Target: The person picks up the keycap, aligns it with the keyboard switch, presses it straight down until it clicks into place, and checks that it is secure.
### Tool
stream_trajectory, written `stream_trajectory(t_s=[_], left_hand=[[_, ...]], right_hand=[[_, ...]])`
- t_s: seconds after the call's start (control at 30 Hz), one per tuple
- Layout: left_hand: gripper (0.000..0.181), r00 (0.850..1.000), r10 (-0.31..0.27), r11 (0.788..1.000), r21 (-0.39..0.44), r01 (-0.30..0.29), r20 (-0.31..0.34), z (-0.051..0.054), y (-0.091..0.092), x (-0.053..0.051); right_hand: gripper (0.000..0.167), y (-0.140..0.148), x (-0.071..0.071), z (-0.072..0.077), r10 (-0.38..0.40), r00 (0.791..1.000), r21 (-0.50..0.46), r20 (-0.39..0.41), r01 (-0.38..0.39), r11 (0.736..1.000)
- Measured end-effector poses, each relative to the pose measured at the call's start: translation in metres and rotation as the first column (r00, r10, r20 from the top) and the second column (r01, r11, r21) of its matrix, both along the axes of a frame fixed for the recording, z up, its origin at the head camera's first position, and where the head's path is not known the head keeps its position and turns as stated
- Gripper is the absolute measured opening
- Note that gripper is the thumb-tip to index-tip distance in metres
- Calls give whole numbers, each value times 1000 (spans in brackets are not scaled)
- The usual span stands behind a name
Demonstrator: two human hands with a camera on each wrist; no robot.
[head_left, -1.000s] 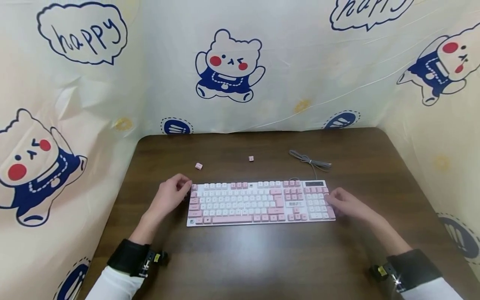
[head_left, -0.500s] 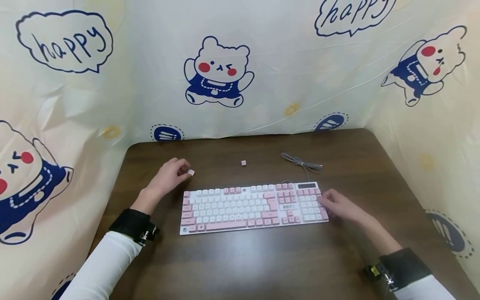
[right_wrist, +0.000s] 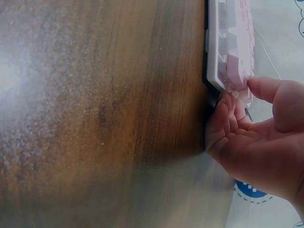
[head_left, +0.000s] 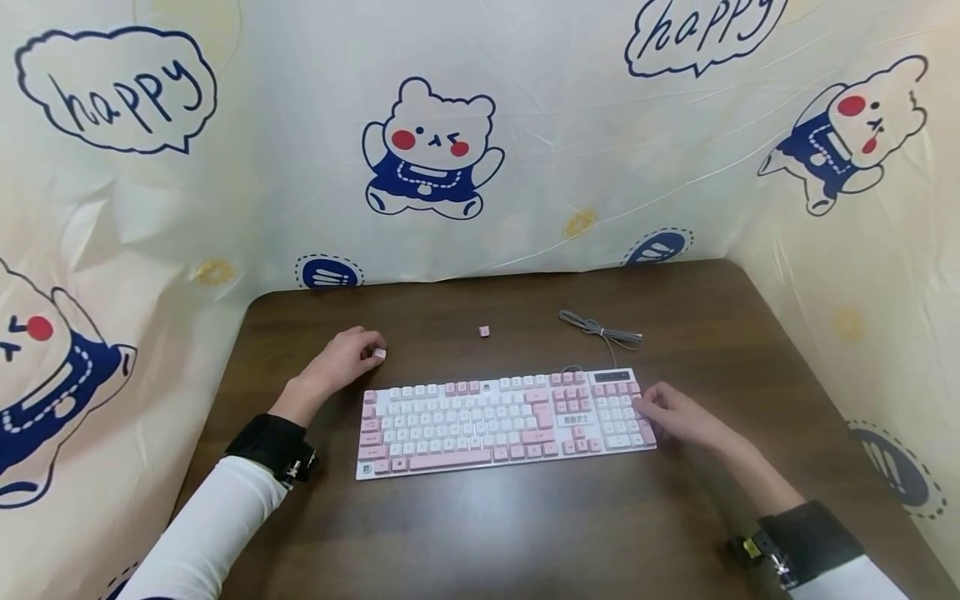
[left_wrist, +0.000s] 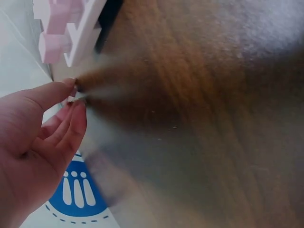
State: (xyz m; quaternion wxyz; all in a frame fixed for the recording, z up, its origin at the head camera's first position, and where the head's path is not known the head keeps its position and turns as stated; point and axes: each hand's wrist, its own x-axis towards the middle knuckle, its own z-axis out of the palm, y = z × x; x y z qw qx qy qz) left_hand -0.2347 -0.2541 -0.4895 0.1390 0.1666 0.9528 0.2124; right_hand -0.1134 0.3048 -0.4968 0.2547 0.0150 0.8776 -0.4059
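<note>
A pink and white keyboard [head_left: 450, 435] lies on the brown table [head_left: 487, 533]. Beyond its upper left corner, my left hand [head_left: 339, 364] pinches a small pinkish keycap [head_left: 380, 354] between thumb and fingers. In the left wrist view the fingertips hide most of that keycap. My right hand [head_left: 681, 414] holds the keyboard's right edge. Seen from the right wrist, its thumb touches the pink end keys [right_wrist: 236, 71] and the curled fingers press against the side. A second pink keycap [head_left: 483, 332] lies behind the keyboard.
A bundled grey cable [head_left: 600, 329] lies behind the keyboard's right part and joins its back edge. A pale printed cloth [head_left: 540, 167] hangs behind the table and along both sides.
My left hand has left the keyboard's upper left corner, moved back to the left keycap and pinched it. The right hand stays at the keyboard's right edge. The head view has shifted slightly.
</note>
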Motion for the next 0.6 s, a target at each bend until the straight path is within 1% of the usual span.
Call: stream_trajectory(t_s=[0.17,0.27,0.33,0.47,0.6], left_hand=[[21,999,34,999,31,-35,26,-5,-4,0],[21,998,58,997,52,-59,37,-5,-6,1],[22,997,60,996,65,-63,44,-5,-8,2],[22,997,70,993,90,-74,45,-7,-14,9],[22,996,81,989,125,-83,25,-10,-19,18]], right_hand=[[46,0,0,0,4,1000,16,-2,-3,1000],[46,-1,0,1,0,1000,14,-2,0,1000],[47,0,1,1,-1,1000,12,0,1,1000],[48,0,1,0,-2,1000,13,7,2,1000],[49,0,2,-1,-5,1000,15,7,5,1000]])
